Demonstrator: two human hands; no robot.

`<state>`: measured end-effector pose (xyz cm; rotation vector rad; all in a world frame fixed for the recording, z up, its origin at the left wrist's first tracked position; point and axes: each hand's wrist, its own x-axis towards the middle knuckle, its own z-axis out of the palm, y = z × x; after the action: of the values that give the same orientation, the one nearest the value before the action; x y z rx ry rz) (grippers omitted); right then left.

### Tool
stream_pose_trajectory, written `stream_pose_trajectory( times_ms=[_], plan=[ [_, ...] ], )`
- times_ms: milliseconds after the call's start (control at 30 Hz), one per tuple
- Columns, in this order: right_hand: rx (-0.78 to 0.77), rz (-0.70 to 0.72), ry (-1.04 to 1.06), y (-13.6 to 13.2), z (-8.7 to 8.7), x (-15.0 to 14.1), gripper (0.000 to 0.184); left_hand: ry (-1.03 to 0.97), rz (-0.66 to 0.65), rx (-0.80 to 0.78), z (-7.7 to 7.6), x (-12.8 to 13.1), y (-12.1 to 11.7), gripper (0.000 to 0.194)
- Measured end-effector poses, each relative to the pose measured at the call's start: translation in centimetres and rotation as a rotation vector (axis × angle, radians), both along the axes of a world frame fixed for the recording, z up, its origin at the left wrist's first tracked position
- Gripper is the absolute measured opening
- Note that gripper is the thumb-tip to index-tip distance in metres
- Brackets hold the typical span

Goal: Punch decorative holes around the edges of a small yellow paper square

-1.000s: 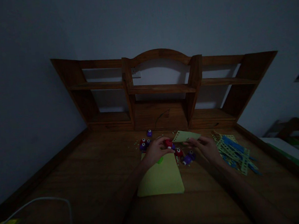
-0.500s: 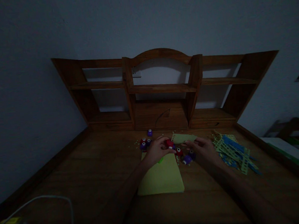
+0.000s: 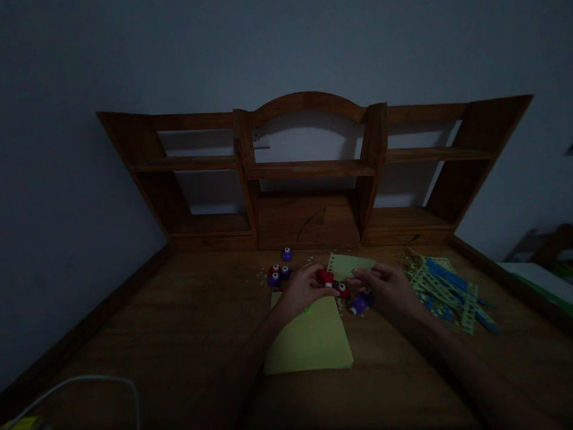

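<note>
My left hand (image 3: 299, 293) is closed around a small red craft paper punch (image 3: 326, 278), thumb beneath and fingers over the top. Pinched in my right hand (image 3: 387, 288) is a pale yellow-green paper strip (image 3: 350, 265) with notches along its left edge. The strip's near edge is beside the red punch; whether it sits in the slot I cannot tell. Just below, another red punch (image 3: 343, 290) and a purple punch (image 3: 358, 305) lie between my hands. Under my left wrist rests a stack of yellow paper (image 3: 308, 343), with a bright green item (image 3: 309, 309) partly hidden on it.
More punches, one purple (image 3: 274, 280), cluster left of my left hand, and a lone purple punch (image 3: 287, 255) stands farther back. Tiny paper bits are scattered around. Punched yellow and blue strips (image 3: 451, 291) lie at right. A wooden shelf (image 3: 307, 169) backs the desk; a white cable (image 3: 95, 377) loops front left.
The paper strip has shifted slightly and its angle differs a little. The red punch has turned a bit in my left hand. Both hands stay in nearly the same place.
</note>
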<state>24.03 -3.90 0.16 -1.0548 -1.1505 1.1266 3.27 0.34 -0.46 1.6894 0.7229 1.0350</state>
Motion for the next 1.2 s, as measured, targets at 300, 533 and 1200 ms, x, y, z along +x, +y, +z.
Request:
stream_pose_trajectory(
  times_ms=[300,533,1200],
  plan=[
    [-0.004,-0.027,0.0,-0.2,0.3,-0.1,0.035,0.045,-0.008,0.005,0.1,0.1,-0.2,0.047],
    [-0.004,-0.011,-0.04,-0.2,0.4,0.1,0.034,0.1,0.017,0.046,0.9,0.1,-0.8,0.039],
    [0.048,-0.035,-0.189,-0.6,0.7,0.3,0.037,0.133,0.02,0.11,1.4,-0.1,-1.2,0.038]
  ],
)
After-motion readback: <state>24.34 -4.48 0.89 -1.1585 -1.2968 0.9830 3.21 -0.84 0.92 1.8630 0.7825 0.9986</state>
